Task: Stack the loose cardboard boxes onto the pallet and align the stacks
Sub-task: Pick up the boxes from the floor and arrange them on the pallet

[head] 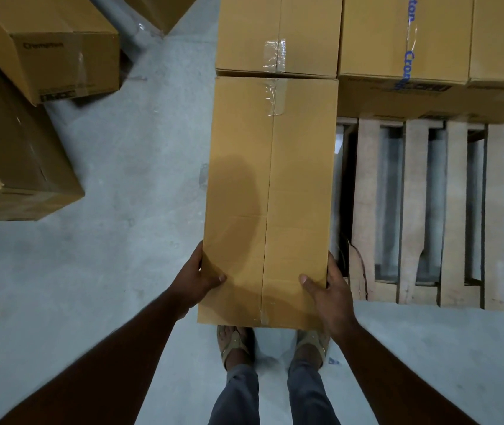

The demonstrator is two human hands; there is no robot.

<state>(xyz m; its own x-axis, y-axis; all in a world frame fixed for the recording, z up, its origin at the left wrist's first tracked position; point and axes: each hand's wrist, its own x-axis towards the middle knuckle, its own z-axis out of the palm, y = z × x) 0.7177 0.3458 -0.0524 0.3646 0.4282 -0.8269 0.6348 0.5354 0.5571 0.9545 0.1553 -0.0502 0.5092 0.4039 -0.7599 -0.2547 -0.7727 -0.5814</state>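
A long brown cardboard box (269,204) is being held at its near end, left hand (197,279) and right hand (330,291) gripping its sides, beside the wooden slatted pallet (410,210). Some stacked boxes (403,38) are already sitting there; loose boxes (45,47) are still waiting on the floor.

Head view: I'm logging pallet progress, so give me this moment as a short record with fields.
held box: long cardboard box, taped seam up, far end against a stacked box
left hand: grips the near left edge, thumb on top
right hand: grips the near right edge, thumb on top
pallet: wooden slats bare to the right of the held box
loose boxes: on the floor at left
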